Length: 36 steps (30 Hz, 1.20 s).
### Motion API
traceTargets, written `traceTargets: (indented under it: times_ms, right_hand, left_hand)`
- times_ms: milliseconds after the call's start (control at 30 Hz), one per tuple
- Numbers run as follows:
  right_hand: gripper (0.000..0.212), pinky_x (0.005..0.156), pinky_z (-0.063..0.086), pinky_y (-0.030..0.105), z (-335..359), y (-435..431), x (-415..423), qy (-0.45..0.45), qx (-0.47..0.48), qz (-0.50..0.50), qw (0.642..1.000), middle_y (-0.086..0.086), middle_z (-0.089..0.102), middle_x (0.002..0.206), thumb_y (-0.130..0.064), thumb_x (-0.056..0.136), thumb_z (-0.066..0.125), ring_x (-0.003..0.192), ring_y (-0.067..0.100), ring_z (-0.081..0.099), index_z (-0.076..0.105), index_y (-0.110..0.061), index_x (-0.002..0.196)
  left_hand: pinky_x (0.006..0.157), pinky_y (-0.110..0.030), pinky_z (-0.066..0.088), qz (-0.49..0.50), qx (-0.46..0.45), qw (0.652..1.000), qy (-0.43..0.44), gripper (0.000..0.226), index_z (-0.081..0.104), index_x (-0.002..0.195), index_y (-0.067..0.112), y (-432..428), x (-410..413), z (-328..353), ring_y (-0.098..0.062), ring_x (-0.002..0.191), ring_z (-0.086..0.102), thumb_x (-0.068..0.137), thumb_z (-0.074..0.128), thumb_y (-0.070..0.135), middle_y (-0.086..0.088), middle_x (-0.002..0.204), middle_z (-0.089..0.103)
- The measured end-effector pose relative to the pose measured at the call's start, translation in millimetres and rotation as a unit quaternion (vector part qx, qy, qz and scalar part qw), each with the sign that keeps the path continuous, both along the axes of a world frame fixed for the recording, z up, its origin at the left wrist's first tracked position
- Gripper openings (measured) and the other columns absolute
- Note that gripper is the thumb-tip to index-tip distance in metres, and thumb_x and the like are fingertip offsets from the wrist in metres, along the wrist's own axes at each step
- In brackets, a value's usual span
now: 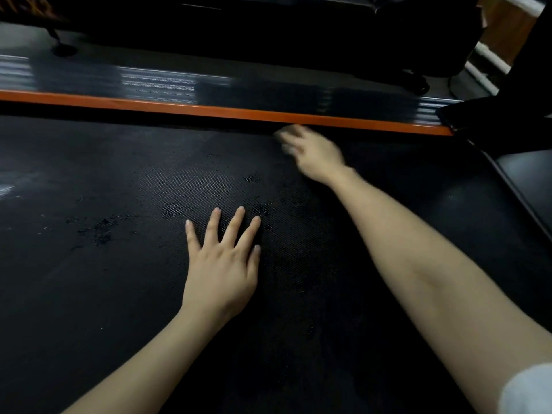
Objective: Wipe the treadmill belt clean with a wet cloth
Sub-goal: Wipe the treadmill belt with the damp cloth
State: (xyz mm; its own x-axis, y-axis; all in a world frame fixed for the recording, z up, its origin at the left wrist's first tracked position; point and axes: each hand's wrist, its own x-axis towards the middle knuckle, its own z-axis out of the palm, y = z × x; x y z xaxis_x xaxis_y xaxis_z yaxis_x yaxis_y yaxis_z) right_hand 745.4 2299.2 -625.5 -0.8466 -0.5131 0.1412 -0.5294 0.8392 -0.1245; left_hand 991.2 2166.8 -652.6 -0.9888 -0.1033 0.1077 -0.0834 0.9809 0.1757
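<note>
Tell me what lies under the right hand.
A pale bit of cloth peeks out beneath the right hand, on the treadmill belt beside the orange strip. The hand covers the rest; motion blur hides its grip.

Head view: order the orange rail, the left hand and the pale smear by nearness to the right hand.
1. Orange rail, just beyond the right hand.
2. Left hand, flat on the belt, nearer the camera.
3. Pale smear, far left.

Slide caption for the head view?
Left hand flat on treadmill belt; blurred right hand by the orange rail.
</note>
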Motion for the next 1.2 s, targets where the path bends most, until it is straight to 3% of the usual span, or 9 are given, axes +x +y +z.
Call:
traceTargets:
  times_ms: [100,200,300,433,633,767,967,1133,1200]
  right_hand:
    - [0.042,0.113,0.024,0.041,-9.3,55.0,-25.1,-0.013,-0.032,-0.161,0.986,0.003,0.03,0.152,-0.031,0.1,0.037,0.138,0.029,0.028,0.04,-0.03,0.141]
    - [0.044,0.11,0.029,0.047,-14.5,38.1,-13.8,-0.014,-0.079,-0.2,0.977,0.004,0.034,0.15,-0.037,0.095,0.038,0.133,0.034,0.033,0.044,-0.033,0.138]
    - [0.04,0.109,0.03,0.04,-17.5,23.5,47.3,-0.004,-0.064,-0.035,0.997,0.007,0.033,0.151,-0.024,0.097,0.043,0.132,0.038,0.035,0.049,-0.026,0.136]
    - [0.041,0.109,0.03,0.045,-14.6,65.6,109.5,-0.004,-0.037,0.18,0.983,0.01,0.042,0.145,-0.026,0.092,0.044,0.132,0.037,0.038,0.055,-0.02,0.132]
    - [0.041,0.114,0.022,0.043,-4.9,103.8,78.8,-0.005,-0.052,-0.14,0.989,0.006,0.029,0.153,-0.024,0.099,0.043,0.138,0.036,0.027,0.045,-0.025,0.139]
    - [0.041,0.1,0.04,0.046,-18.2,55.1,174.6,0.054,-0.056,0.124,0.989,0.016,0.051,0.136,-0.019,0.086,0.045,0.118,0.044,0.051,0.061,-0.016,0.124]
    - [0.042,0.109,0.031,0.046,-5.7,97.2,262.5,-0.033,-0.003,0.342,0.939,0.005,0.043,0.145,-0.02,0.089,0.046,0.135,0.034,0.037,0.055,-0.024,0.13]
    - [0.041,0.102,0.036,0.06,-1.6,80.7,239.5,-0.028,-0.054,0.082,0.995,0.012,0.048,0.14,-0.025,0.09,0.041,0.129,0.041,0.042,0.06,-0.018,0.126]
    - [0.044,0.101,0.038,0.06,-7.5,72.6,275.5,-0.007,-0.057,0.13,0.99,0.013,0.049,0.139,-0.022,0.086,0.042,0.126,0.044,0.044,0.061,-0.018,0.125]
  left_hand:
    - [0.108,-0.068,0.014,0.003,0.001,1.0,0.001,0.055,0.047,0.139,0.026,2.2,-0.6,0.0,-0.038,0.136,0.033,0.093,0.022,0.044,-0.004,0.145,0.045]
    - [0.109,-0.068,0.012,0.005,0.005,1.0,-0.006,0.056,0.046,0.139,0.026,4.6,-0.8,1.3,-0.039,0.137,0.032,0.092,0.022,0.044,-0.004,0.146,0.044]
    - [0.111,-0.065,0.007,0.009,0.013,1.0,-0.018,0.059,0.042,0.142,0.029,3.0,-0.7,2.0,-0.036,0.14,0.026,0.091,0.016,0.046,-0.001,0.149,0.039]
    - [0.113,-0.062,0.001,0.01,0.008,1.0,-0.023,0.063,0.034,0.145,0.032,1.7,0.4,1.9,-0.033,0.143,0.019,0.09,0.008,0.048,0.003,0.153,0.031]
    - [0.113,-0.06,-0.004,0.018,0.003,1.0,-0.022,0.053,0.025,0.148,0.034,4.0,-1.1,1.9,-0.03,0.145,0.009,0.097,0.015,0.044,0.004,0.157,0.021]
    - [0.113,-0.059,-0.005,0.018,0.007,1.0,-0.023,0.049,0.023,0.148,0.035,4.4,-1.5,4.5,-0.029,0.146,0.005,0.099,0.027,0.04,0.005,0.158,0.016]
    - [0.116,-0.051,0.0,0.01,0.135,0.99,0.028,0.042,0.046,0.139,0.025,-7.2,1.3,12.8,-0.025,0.144,0.02,0.097,0.044,0.019,0.005,0.15,0.037]
    - [0.113,-0.058,0.001,0.014,0.072,0.997,0.028,0.047,0.048,0.138,0.025,-33.0,54.6,15.1,-0.03,0.142,0.023,0.095,0.036,0.037,0.001,0.15,0.037]
    - [0.111,-0.061,-0.001,0.013,0.019,1.0,-0.011,0.061,0.043,0.141,0.03,-42.5,78.4,11.7,-0.034,0.143,0.02,0.089,0.019,0.052,0.0,0.153,0.032]
